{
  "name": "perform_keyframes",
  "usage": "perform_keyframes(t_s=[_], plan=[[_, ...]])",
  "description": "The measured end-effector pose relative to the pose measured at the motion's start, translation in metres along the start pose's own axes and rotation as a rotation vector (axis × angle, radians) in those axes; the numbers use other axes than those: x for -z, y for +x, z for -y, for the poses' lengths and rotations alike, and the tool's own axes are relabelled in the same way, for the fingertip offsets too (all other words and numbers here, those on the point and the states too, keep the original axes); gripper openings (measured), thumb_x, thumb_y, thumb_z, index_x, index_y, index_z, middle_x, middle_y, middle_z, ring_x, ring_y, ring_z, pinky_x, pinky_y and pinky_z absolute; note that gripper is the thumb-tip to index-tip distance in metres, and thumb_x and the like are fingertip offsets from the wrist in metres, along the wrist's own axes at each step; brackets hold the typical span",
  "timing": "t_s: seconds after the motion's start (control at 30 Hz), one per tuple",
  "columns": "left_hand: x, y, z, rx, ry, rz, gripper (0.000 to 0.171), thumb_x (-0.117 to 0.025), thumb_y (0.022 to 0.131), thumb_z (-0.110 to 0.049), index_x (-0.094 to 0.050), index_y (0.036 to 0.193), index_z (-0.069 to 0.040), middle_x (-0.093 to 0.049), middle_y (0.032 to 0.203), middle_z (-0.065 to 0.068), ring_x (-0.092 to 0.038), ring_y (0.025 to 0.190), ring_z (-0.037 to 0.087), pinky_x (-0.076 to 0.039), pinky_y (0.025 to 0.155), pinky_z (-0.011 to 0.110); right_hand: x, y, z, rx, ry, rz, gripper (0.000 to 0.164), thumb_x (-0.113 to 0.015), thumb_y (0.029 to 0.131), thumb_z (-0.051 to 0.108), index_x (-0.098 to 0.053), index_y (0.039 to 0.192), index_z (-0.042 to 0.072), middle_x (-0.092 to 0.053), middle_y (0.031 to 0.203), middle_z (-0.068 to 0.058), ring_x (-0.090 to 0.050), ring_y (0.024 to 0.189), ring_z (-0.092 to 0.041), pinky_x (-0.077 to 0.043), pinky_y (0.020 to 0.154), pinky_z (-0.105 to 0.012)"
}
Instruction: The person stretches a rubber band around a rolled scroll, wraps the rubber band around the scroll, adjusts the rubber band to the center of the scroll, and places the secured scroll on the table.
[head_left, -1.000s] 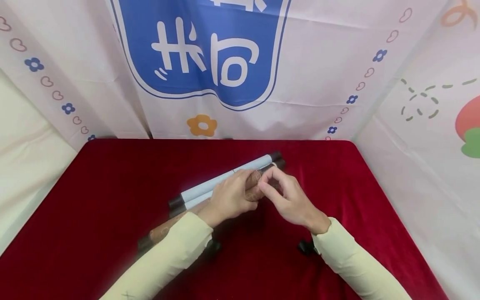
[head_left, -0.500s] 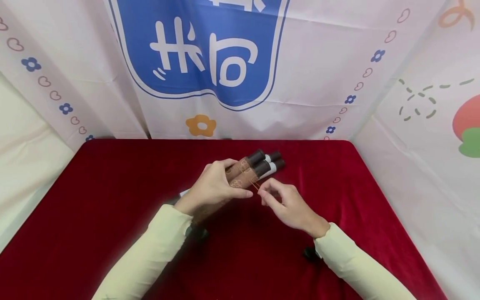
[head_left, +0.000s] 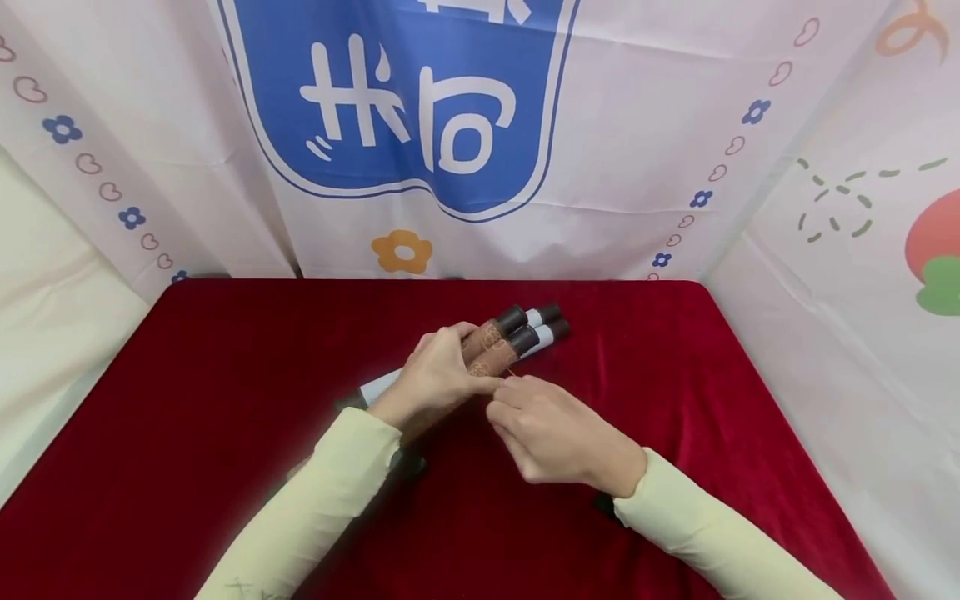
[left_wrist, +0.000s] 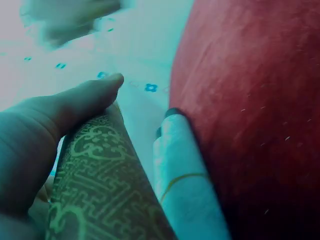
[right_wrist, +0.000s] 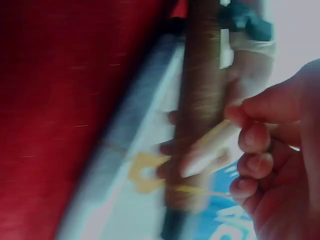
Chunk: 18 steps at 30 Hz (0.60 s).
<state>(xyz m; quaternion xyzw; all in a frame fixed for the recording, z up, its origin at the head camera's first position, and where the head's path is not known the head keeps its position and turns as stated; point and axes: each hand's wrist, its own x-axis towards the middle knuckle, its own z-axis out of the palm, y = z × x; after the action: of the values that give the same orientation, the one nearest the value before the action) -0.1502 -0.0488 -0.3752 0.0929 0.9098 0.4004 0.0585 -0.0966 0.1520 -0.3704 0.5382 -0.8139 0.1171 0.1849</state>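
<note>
My left hand (head_left: 435, 375) grips a brown patterned scroll (head_left: 491, 357) with dark end knobs, rolled as two rods side by side. In the right wrist view, a thin yellow rubber band (right_wrist: 200, 190) stretches from this scroll to my right hand (head_left: 562, 433), whose curled fingers pinch it. My right knuckles are close to the left thumb in the head view. Behind the brown scroll lies a light-blue scroll (head_left: 381, 387) with black ends, partly covered by it and the left hand. Around the blue one runs a yellow band (left_wrist: 184, 181), seen in the left wrist view.
A dark red cloth (head_left: 247, 358) covers the table. At its back hangs a white curtain (head_left: 630, 142) with a blue printed emblem, and pale curtains stand at both sides. Dark wrist straps show under both cuffs.
The brown scroll's dark ends have come into view as my left hand shifted back to the left. My right hand has pulled the band out, turned over and lowered.
</note>
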Motion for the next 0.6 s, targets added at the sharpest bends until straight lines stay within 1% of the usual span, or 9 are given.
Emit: perform_keyframes(t_s=[0.07, 0.1, 0.17, 0.27, 0.33, 0.37, 0.47, 0.57, 0.6], plan=[[-0.007, 0.0, -0.004, 0.031, 0.014, -0.001, 0.071, -0.096, 0.069, -0.044, -0.066, 0.128, -0.018, -0.071, 0.095, 0.0, -0.066, 0.085, 0.019, -0.055, 0.077, 0.034, 0.002, 0.01, 0.006, 0.044, -0.034, -0.006, 0.019, -0.067, 0.085, 0.004, -0.053, 0.075, 0.013, -0.051, 0.075, 0.0, -0.049, 0.074, -0.015, -0.047, 0.077, -0.027], [-0.011, 0.0, -0.005, 0.036, 0.024, -0.005, 0.069, -0.095, 0.07, -0.043, -0.066, 0.128, -0.02, -0.07, 0.095, -0.002, -0.066, 0.087, 0.019, -0.055, 0.078, 0.034, 0.002, 0.015, 0.008, 0.061, -0.041, -0.003, 0.019, -0.066, 0.084, 0.004, -0.052, 0.075, 0.013, -0.051, 0.075, 0.0, -0.048, 0.075, -0.015, -0.046, 0.077, -0.027], [-0.017, 0.001, -0.006, 0.026, 0.054, -0.028, 0.066, -0.093, 0.071, -0.048, -0.067, 0.126, -0.023, -0.069, 0.095, -0.005, -0.065, 0.088, 0.018, -0.054, 0.08, 0.035, 0.001, 0.022, 0.011, 0.087, -0.052, 0.008, 0.017, -0.064, 0.085, 0.003, -0.052, 0.076, 0.012, -0.052, 0.077, -0.001, -0.048, 0.077, -0.015, -0.046, 0.077, -0.027], [-0.021, 0.0, -0.005, -0.05, 0.121, -0.067, 0.055, -0.084, 0.08, -0.06, -0.066, 0.117, -0.024, -0.066, 0.092, -0.006, -0.063, 0.086, 0.017, -0.053, 0.077, 0.037, 0.002, 0.024, 0.012, 0.084, -0.072, 0.009, 0.014, -0.062, 0.09, 0.005, -0.054, 0.08, 0.011, -0.054, 0.081, 0.0, -0.049, 0.081, -0.014, -0.046, 0.078, -0.026], [-0.021, -0.001, -0.002, -0.12, 0.189, -0.098, 0.053, -0.074, 0.087, -0.066, -0.064, 0.113, -0.021, -0.064, 0.09, -0.003, -0.062, 0.083, 0.018, -0.053, 0.073, 0.038, 0.006, 0.019, 0.01, 0.058, -0.108, 0.009, 0.012, -0.063, 0.094, 0.007, -0.056, 0.085, 0.011, -0.054, 0.081, -0.001, -0.049, 0.08, -0.015, -0.046, 0.077, -0.026], [-0.021, -0.001, 0.0, -0.155, 0.228, -0.107, 0.052, -0.068, 0.093, -0.066, -0.063, 0.113, -0.018, -0.063, 0.09, 0.0, -0.062, 0.082, 0.019, -0.053, 0.072, 0.039, 0.009, 0.016, 0.008, 0.042, -0.127, 0.012, 0.011, -0.064, 0.095, 0.009, -0.057, 0.087, 0.011, -0.054, 0.081, -0.001, -0.049, 0.08, -0.015, -0.046, 0.076, -0.026], [-0.018, -0.002, 0.003, -0.226, 0.346, -0.113, 0.057, -0.05, 0.104, -0.054, -0.061, 0.13, -0.005, -0.065, 0.098, 0.009, -0.065, 0.082, 0.025, -0.058, 0.071, 0.044, 0.017, 0.001, 0.002, 0.0, -0.189, 0.046, 0.008, -0.067, 0.096, 0.013, -0.06, 0.094, 0.01, -0.056, 0.082, -0.001, -0.05, 0.078, -0.016, -0.048, 0.075, -0.026], [-0.016, -0.002, 0.003, -0.26, 0.438, -0.103, 0.066, -0.04, 0.104, -0.041, -0.048, 0.149, 0.007, -0.069, 0.111, 0.017, -0.07, 0.087, 0.033, -0.062, 0.078, 0.048, 0.021, -0.018, -0.009, -0.022, -0.256, 0.106, 0.011, -0.07, 0.093, 0.015, -0.062, 0.098, 0.011, -0.058, 0.082, -0.003, -0.052, 0.076, -0.018, -0.049, 0.073, -0.029], [-0.016, -0.003, 0.003, -0.261, 0.457, -0.095, 0.068, -0.039, 0.103, -0.039, -0.045, 0.151, 0.009, -0.069, 0.113, 0.019, -0.072, 0.089, 0.035, -0.062, 0.079, 0.05, 0.022, -0.024, -0.013, -0.028, -0.275, 0.125, 0.013, -0.071, 0.091, 0.016, -0.061, 0.099, 0.012, -0.058, 0.084, -0.004, -0.052, 0.076, -0.019, -0.05, 0.073, -0.03]])
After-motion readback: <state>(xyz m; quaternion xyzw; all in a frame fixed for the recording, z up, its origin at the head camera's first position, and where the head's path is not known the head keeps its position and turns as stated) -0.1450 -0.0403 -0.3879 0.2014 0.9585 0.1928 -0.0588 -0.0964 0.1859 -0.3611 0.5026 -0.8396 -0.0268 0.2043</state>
